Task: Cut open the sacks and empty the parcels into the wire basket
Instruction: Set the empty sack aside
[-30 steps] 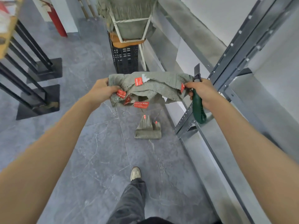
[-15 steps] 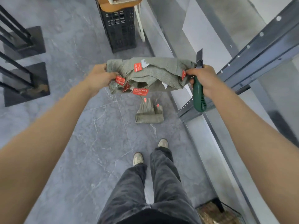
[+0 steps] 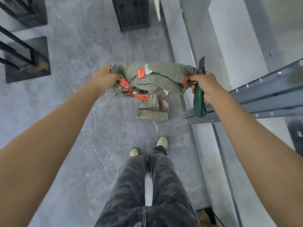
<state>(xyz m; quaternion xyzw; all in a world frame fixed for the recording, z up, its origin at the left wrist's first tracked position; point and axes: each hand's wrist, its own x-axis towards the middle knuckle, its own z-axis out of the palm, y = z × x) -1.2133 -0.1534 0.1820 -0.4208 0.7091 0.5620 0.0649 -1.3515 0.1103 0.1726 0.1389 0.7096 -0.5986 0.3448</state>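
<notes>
Both arms are out in front, and stretched between them is a crumpled olive-green woven sack [image 3: 160,76] dotted with red labels, held up over the grey marbled tile floor [image 3: 78,131]. The left grip [image 3: 105,79] has its fingers bunched tight round the sack's left end, a red label poking out just beneath the knuckles. On the other side the right grip [image 3: 205,86] is doing double duty: fingers wrapped round a green-handled utility knife [image 3: 199,102], thumb and forefinger pinching the sack's right end. The dark blade [image 3: 202,63] sticks up past the top of the fist, and the handle hangs below it. So the sack spans grip to grip, sagging a little in the middle (it looks limp; whether anything is inside I cannot tell). Beneath it on the floor lies a second, folded olive-green sack [image 3: 153,111], just ahead of the person's pale shoes [image 3: 134,152] and dark grey trousers [image 3: 157,185]. Grey metal racking rails [image 3: 265,95] run along the right, close by the right grip. A black slotted plastic crate [image 3: 131,12] stands further off, and black metal stand bases [image 3: 26,63] sit to the left.
</notes>
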